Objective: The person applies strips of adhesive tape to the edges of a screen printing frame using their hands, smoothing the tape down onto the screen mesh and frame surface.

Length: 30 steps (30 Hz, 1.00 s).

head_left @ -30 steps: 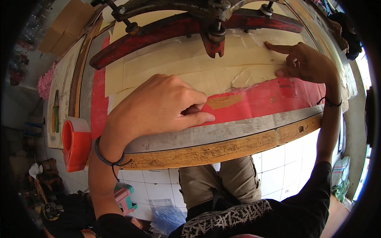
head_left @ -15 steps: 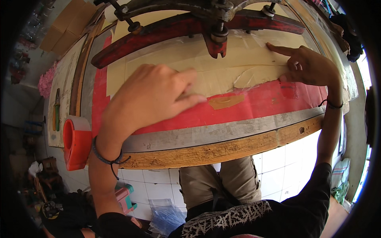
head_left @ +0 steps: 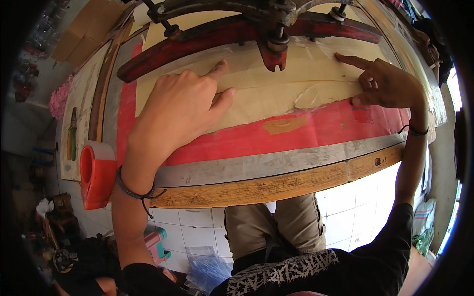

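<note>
My left hand (head_left: pixel 182 106) is over the left part of a cream sheet (head_left: pixel 269 91), its index finger and thumb stretched out and apart. The left hand's other fingers are hidden beneath it. At the sheet's right side is my right hand (head_left: pixel 390 84), its index finger pointing out onto the sheet, its thumb near the lower border and its remaining fingers curled. Neither hand holds anything. The cream sheet lies on a red sheet (head_left: pixel 237 143) with a brown patch (head_left: pixel 285 125). A loose, wrinkled flap of clear film or tape (head_left: pixel 308 97) shows near the cream sheet's lower edge.
A red metal clamp frame (head_left: pixel 207 42) spans low above the sheets. The grey board (head_left: pixel 237 170) ends in a wooden front edge (head_left: pixel 276 182). At left stand a red tape dispenser (head_left: pixel 98 172) and green-handled pliers (head_left: pixel 72 135). A person (head_left: pixel 84 264) is at lower left.
My left hand has shifted to the left over the cream sheet, and its index finger now points farther away. My right hand stays almost where it was.
</note>
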Motion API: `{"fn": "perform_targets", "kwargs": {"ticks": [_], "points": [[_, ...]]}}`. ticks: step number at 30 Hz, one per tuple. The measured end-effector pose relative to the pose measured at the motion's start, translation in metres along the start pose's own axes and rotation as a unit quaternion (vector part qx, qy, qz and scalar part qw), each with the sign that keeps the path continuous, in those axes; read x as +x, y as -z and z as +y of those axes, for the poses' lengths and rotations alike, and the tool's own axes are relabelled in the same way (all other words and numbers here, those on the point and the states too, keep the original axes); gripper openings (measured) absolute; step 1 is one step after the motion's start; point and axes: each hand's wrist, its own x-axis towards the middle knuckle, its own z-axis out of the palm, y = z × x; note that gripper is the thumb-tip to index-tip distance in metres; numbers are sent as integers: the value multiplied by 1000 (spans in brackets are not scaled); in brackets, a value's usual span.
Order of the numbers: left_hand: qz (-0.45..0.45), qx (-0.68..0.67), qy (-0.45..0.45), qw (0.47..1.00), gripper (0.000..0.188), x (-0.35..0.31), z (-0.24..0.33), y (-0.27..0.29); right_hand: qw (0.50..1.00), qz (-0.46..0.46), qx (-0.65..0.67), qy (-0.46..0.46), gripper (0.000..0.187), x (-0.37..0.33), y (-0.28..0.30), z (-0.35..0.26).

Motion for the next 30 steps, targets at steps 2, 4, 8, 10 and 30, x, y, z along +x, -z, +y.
{"fn": "perform_targets", "kwargs": {"ticks": [2, 4, 8, 10, 30], "points": [[1, -17, -3, 1000, 51, 0, -1, -1, 1000, -11, 1, -8, 85, 1, 1, -3], [-7, -25, -3, 1000, 49, 0, -1, 2, 1000, 4, 2, 1, 84, -1, -1, -1], [-27, -55, 10, 998, 47, 0, -1, 8, 1000, 1, 5, -5, 84, 0, 0, -3], [-38, -57, 13, 998, 46, 1, -1, 10, 1000, 4, 5, -3, 84, -1, -1, -2], [-19, -44, -8, 999, 43, 0, -3, 5, 999, 30, -6, 38, 83, 0, -5, 6]]}}
